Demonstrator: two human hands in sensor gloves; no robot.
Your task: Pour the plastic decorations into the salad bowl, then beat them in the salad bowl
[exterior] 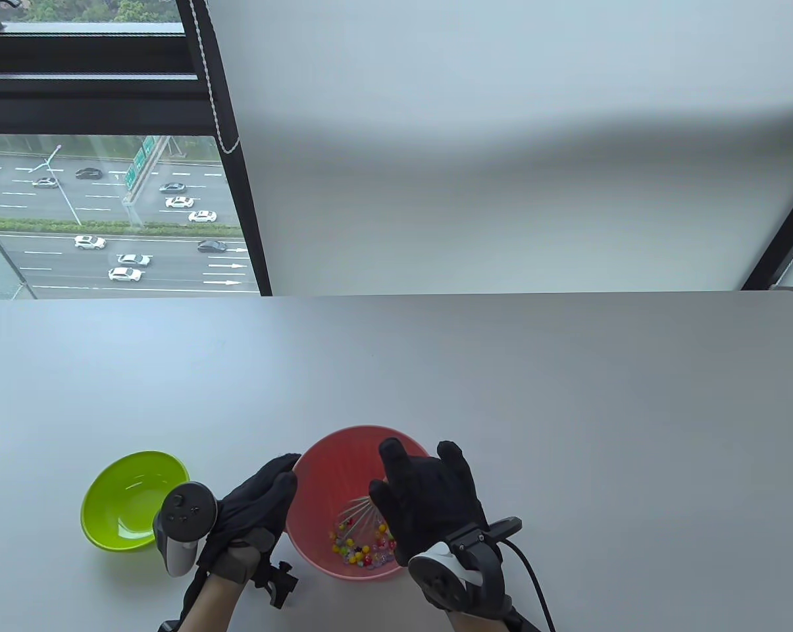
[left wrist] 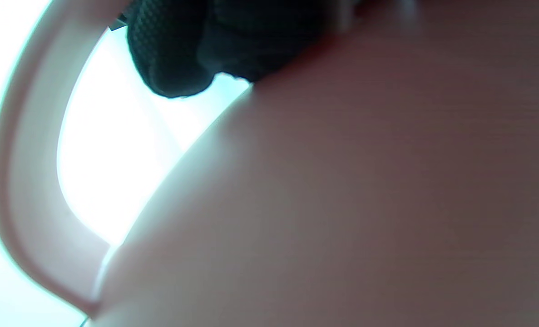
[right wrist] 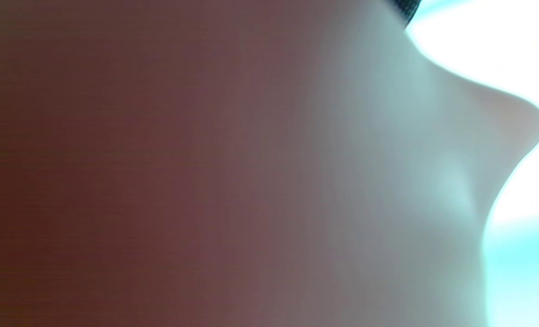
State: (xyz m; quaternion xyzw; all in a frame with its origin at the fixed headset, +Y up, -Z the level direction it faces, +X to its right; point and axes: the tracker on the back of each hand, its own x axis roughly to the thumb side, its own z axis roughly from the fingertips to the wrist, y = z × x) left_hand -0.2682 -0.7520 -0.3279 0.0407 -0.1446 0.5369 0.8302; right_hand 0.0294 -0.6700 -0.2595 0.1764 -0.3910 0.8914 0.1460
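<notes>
1. Near the front edge of the grey table (exterior: 501,368) sits the pink salad bowl (exterior: 330,461), with the plastic decorations (exterior: 360,550) already lying in a small heap on its near side; the green bowl (exterior: 116,500) just to its left looks emptied.
2. Over the bowl hangs the right hand (exterior: 429,500), clearly the nearer one to the beads. Thin wires of a whisk (exterior: 358,510) fan out from under its palm; its fingers appear curled round the handle, though the handle itself is hidden.
3. The whisk's long axis seems to slant down and leftward from the hand, wire end pointing into the bowl, just above the beads.
4. The left hand (exterior: 255,507) rests against the bowl's left wall, fingers fairly straight, steadying rather than gripping it.
5. Both wrist views show only blurred pink wall.
</notes>
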